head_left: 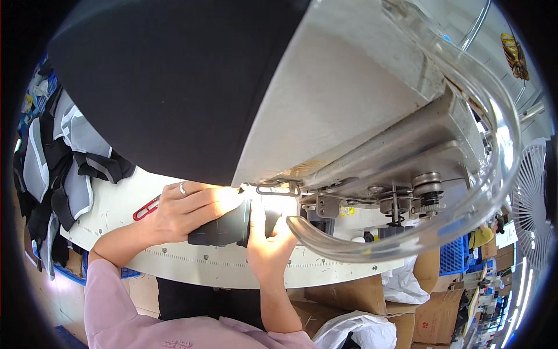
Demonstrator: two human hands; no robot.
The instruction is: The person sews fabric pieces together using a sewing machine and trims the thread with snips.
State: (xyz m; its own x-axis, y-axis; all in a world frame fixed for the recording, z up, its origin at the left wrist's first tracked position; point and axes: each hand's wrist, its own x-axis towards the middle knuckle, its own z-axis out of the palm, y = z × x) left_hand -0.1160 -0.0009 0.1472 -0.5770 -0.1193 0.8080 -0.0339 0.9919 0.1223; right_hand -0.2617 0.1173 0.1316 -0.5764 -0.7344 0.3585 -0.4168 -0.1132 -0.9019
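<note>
A dark grey fabric piece (220,230) lies at the sewing machine (343,99), under the bright light by the needle area. My left hand (189,210), with a ring on one finger, lies over its left part, fingers together and tips near the needle area. My right hand (270,241) grips the right part, thumb and fingers close to the presser area. Glare and the machine head hide the exact stitching point. Red-handled thread snips (145,208) show beside my left hand; whether they lie on the table or are tucked under the hand I cannot tell.
A clear curved tube (372,253) arcs around the machine's right side. A pile of black and grey cut pieces (64,168) sits at the left. Cardboard boxes (439,314) and white plastic bags (360,330) stand below the pale table (174,259). A fan (530,203) is far right.
</note>
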